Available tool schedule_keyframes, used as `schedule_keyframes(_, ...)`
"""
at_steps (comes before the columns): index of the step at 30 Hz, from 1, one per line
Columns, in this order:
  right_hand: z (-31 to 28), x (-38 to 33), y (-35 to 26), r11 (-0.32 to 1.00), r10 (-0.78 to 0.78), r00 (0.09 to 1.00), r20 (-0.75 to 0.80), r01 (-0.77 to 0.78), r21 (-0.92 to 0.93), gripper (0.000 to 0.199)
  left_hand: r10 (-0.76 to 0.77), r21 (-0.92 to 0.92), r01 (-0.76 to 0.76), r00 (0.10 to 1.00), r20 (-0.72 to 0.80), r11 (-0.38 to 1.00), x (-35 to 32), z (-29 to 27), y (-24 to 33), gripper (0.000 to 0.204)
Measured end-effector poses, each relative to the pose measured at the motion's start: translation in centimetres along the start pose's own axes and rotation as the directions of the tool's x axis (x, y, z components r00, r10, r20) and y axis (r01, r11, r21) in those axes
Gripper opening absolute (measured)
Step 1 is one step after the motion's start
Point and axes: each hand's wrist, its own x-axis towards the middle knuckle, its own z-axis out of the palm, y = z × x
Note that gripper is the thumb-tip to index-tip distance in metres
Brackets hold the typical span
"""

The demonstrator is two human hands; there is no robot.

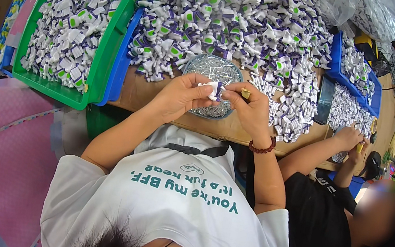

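Note:
Above a bowl (190,66) of small silvery metal pins, my two hands meet at chest height. My left hand (174,98) pinches a small white and purple plastic toy part (217,91) between thumb and fingers. From the other side, my right hand (252,112) has its thumb and fingertips pressed together at the edge of that part. Whatever sits in the right fingertips is too small to make out. A yellow wrapping (245,94) shows on a right finger, and a dark red bead bracelet (262,145) circles the right wrist.
A large pile of white, purple and green toy parts (235,18) covers the table (135,94). At left stands a green crate (102,56) full of them. Smaller white pieces (294,113) lie at right, near a blue tray (339,58). A co-worker's hands (350,140) work beside me.

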Motion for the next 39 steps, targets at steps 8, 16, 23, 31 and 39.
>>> schedule_keyframes(8, 0.0, -0.2, 0.5, 0.996, -0.084, 0.996, -0.006, 0.084, -0.001, 0.010, -0.037, -0.086, 0.038, 0.999, 0.009, 0.996, -0.2, 0.3, 0.1, 0.012)
schedule_keyframes(16, 0.3, -0.6, -0.6, 0.771, -0.550, 0.833, 0.058, 0.534, -0.347, 0.012, -0.117, -0.145, 0.128, 0.990, 0.082, 0.981, -0.2, -0.2, -0.1, 0.013)
schedule_keyframes(23, 0.1, -0.5, -0.6, 0.691, -0.599, 0.792, 0.120, 0.587, -0.421, 0.021, -0.154, -0.168, 0.164, 0.985, 0.074, 0.972, -0.5, -0.5, 0.0, 0.015)
schedule_keyframes(31, 0.3, -0.9, -0.4, 0.669, -0.636, 0.766, 0.095, 0.608, -0.427, 0.020, -0.159, -0.187, 0.166, 0.986, 0.049, 0.968, -0.6, -0.1, 0.0, 0.019)
schedule_keyframes(39, 0.5, -1.3, -0.2, 0.739, -0.576, 0.812, 0.090, 0.565, -0.368, 0.023, -0.191, -0.209, 0.187, 0.982, -0.002, 0.960, -0.8, -0.3, -0.1, 0.020)
